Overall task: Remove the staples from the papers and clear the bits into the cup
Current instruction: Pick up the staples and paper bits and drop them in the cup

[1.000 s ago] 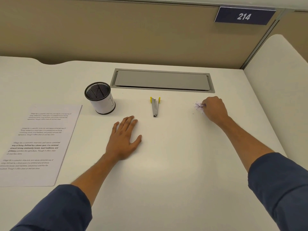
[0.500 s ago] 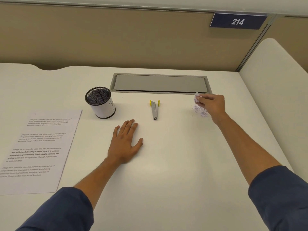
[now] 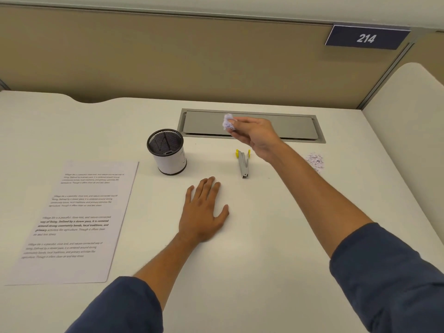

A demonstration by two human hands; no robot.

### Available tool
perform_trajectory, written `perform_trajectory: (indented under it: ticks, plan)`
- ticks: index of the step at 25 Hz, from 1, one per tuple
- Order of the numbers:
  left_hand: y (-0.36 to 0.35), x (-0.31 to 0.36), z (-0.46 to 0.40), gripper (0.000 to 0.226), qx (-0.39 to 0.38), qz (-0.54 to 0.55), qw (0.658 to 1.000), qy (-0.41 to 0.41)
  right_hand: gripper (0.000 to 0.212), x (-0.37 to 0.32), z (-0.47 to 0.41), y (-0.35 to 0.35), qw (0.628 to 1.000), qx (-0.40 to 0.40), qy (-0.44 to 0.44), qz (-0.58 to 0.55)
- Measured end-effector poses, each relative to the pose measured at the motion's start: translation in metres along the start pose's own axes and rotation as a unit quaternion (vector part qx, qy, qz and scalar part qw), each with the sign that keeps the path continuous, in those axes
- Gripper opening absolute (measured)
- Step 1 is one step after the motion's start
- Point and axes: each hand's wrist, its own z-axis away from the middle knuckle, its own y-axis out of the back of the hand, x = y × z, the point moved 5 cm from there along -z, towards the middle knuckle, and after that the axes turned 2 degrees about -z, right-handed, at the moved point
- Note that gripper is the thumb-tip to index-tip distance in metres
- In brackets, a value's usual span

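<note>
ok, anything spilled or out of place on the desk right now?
Yes: a scatter of paper bits lies loose on the desk at the right, far from the cup. The right hand pinches a clump of bits in the air. The rest looks orderly.

left hand (image 3: 203, 212): flat, fingers straight, palm down | right hand (image 3: 254, 135): raised, fingertips pinching, arm extended

The right hand (image 3: 254, 138), pinching a clump of bits (image 3: 227, 121), is raised between the staple remover (image 3: 243, 163) and the mesh cup (image 3: 167, 152), with open desk (image 3: 264, 236) between them. The left hand (image 3: 203, 213) lies flat just in front of that gap. Papers (image 3: 77, 219) cover the desk's left side, and loose bits (image 3: 315, 161) lie at the right.
</note>
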Motion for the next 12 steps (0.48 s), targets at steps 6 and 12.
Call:
perform_trajectory:
  ticks: [6,12]
  plan:
    - [-0.001,0.0,0.0,0.069,-0.008,0.005,1.0,0.001,0.019,0.029,-0.023,-0.086,0.998,-0.045,-0.04,0.03]
    - [0.001,0.0,0.0,0.068,-0.005,0.013,1.0,0.001,0.018,0.045,-0.036,-0.131,0.972,-0.055,0.032,0.228]
